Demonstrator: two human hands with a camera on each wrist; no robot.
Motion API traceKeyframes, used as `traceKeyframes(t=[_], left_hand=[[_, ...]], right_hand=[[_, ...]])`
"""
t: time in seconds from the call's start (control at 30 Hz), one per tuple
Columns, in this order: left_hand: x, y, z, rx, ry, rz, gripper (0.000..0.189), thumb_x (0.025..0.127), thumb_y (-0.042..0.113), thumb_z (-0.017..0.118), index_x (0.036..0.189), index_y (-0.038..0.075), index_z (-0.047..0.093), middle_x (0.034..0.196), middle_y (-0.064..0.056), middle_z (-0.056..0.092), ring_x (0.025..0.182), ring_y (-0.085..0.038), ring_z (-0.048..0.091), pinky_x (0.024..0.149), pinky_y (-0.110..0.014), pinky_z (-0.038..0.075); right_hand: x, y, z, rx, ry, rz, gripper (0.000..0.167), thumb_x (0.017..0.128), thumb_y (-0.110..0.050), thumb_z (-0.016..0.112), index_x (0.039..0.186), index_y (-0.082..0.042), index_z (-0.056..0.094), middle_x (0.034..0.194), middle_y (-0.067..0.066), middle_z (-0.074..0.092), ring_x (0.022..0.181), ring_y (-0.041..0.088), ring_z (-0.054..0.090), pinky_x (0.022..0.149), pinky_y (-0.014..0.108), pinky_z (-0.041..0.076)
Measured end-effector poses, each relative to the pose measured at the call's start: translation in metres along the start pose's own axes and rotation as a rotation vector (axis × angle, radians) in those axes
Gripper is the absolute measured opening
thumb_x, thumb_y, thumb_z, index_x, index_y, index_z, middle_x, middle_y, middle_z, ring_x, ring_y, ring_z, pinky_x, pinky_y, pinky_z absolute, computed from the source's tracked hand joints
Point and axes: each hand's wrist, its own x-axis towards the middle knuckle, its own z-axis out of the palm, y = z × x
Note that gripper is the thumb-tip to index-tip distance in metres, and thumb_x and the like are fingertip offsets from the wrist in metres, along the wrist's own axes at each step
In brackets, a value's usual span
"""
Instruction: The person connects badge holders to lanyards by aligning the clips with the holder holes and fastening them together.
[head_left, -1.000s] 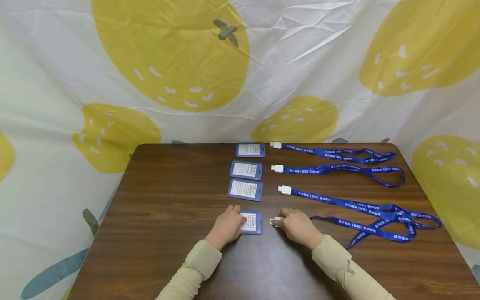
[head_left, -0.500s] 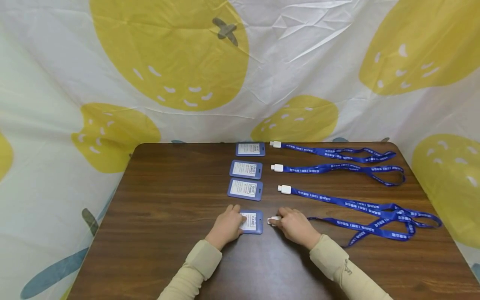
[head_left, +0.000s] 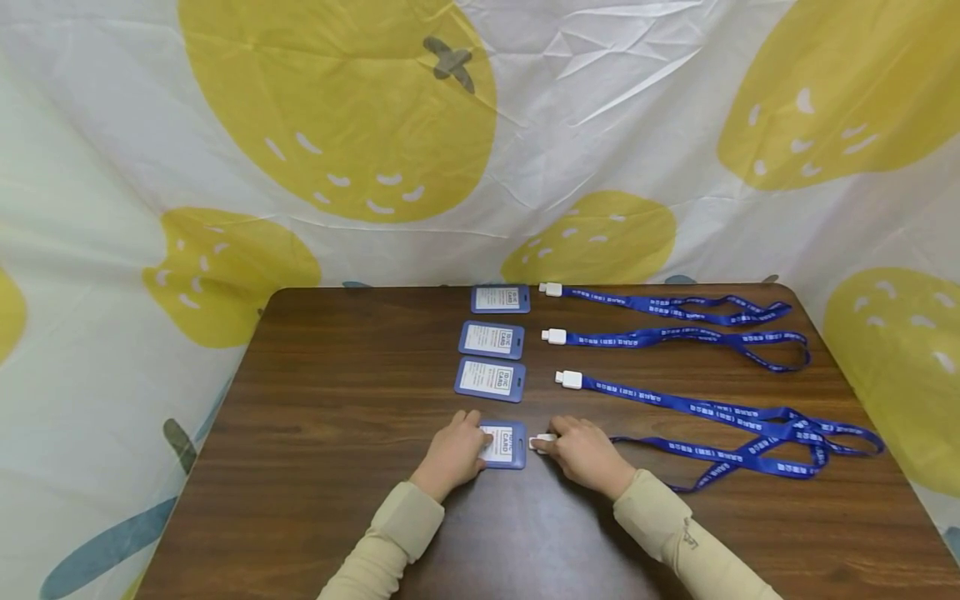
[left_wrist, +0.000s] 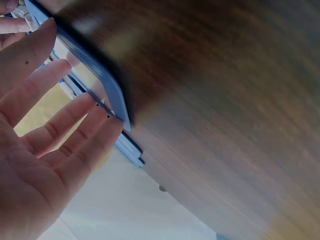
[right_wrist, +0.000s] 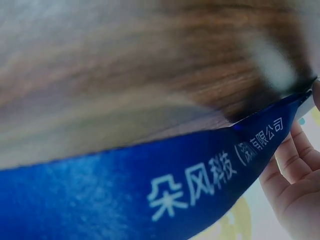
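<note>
On the dark wooden table, my left hand [head_left: 452, 454] holds the nearest blue badge holder [head_left: 512, 446], thumb at its near edge and fingers over its left part. The holder's slotted end points right. Close to that slot, my right hand [head_left: 588, 452] pinches the white clip [head_left: 536, 442] of a blue lanyard [head_left: 690, 448], its tip a small gap away from the holder. In the left wrist view, the fingertips meet the holder's blue rim [left_wrist: 116, 95]. The printed strap [right_wrist: 125, 185] runs up to the right fingers in the right wrist view; the clip is mostly covered there.
Further back lie several more badge holders in a column, including one at the table's rear edge [head_left: 501, 298]. To their right, other lanyards [head_left: 675, 335] stretch across. The nearest strap crosses under or over its neighbour at the right [head_left: 787, 433]. A lemon-patterned cloth [head_left: 360, 250] hangs behind.
My right hand has slid slightly left, bringing the clip nearer to the badge holder and drawing the strap along. The left hand and its holder have stayed in place.
</note>
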Motion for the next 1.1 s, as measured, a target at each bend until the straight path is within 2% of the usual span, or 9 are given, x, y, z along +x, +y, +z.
traceKeyframes(t=[0.23,0.63,0.83,1.1], left_hand=[[-0.0003,-0.0004,0.0014,0.012,0.013,0.002,0.026,0.066,0.026,0.080,0.090,0.017,0.073,0.091,-0.007,0.053,0.084,-0.021,0.049,0.062,-0.030,0.049],[-0.0014,0.0003,0.0006,-0.014,-0.005,-0.012,0.026,0.067,0.024,0.079,0.091,0.016,0.073,0.092,-0.007,0.051,0.086,-0.022,0.048,0.060,-0.031,0.050],[-0.0004,0.0003,0.0010,-0.012,0.001,-0.013,0.026,0.068,0.024,0.079,0.092,0.016,0.073,0.092,-0.007,0.051,0.087,-0.022,0.048,0.059,-0.032,0.050],[-0.0007,-0.0005,0.0044,-0.009,0.003,0.011,0.023,0.068,0.021,0.078,0.089,0.013,0.072,0.092,-0.008,0.050,0.088,-0.022,0.047,0.061,-0.031,0.051]], right_hand=[[0.0016,-0.0018,0.0034,0.004,-0.019,0.028,0.012,0.083,-0.020,0.066,0.082,-0.009,0.068,0.072,-0.001,0.048,0.061,0.015,0.047,0.053,0.031,0.043],[0.0031,-0.0034,0.0033,0.001,-0.026,-0.001,0.014,0.084,-0.020,0.064,0.093,-0.011,0.071,0.074,0.000,0.049,0.062,0.016,0.048,0.052,0.030,0.043],[0.0041,-0.0033,0.0039,-0.003,-0.021,-0.004,0.014,0.085,-0.021,0.063,0.093,-0.012,0.071,0.074,0.000,0.049,0.062,0.015,0.047,0.051,0.029,0.042],[0.0048,-0.0034,0.0069,0.063,0.015,-0.004,0.012,0.084,-0.018,0.065,0.080,-0.006,0.066,0.071,-0.001,0.047,0.060,0.015,0.047,0.051,0.029,0.043]])
